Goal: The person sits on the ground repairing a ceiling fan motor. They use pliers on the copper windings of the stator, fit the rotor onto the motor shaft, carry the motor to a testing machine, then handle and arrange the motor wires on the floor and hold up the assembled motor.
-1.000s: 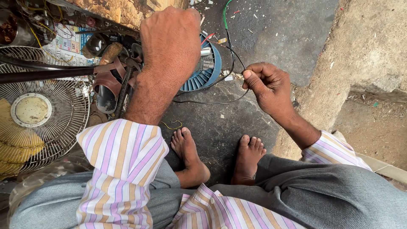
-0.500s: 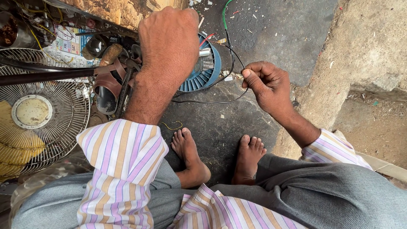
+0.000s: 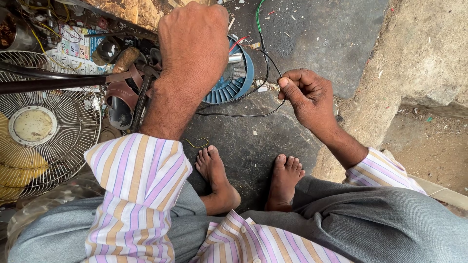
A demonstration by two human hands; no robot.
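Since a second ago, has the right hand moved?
No. The right hand keeps pinching the black wire just right of the blue fan part, as before. Any shift is too small to tell.

The wire (image 3: 253, 114) has smooth black plastic sheathing with a faint sheen. The rotor (image 3: 233, 78) is ribbed blue plastic, matt and dusty, with a bright metal shaft. The fan guard (image 3: 63, 122) is thin, dulled metal wire. The sandal (image 3: 118, 95) looks like worn brown leather. The floor (image 3: 253, 146) is rough dark concrete. The sleeve (image 3: 139, 195) is soft striped woven cloth.
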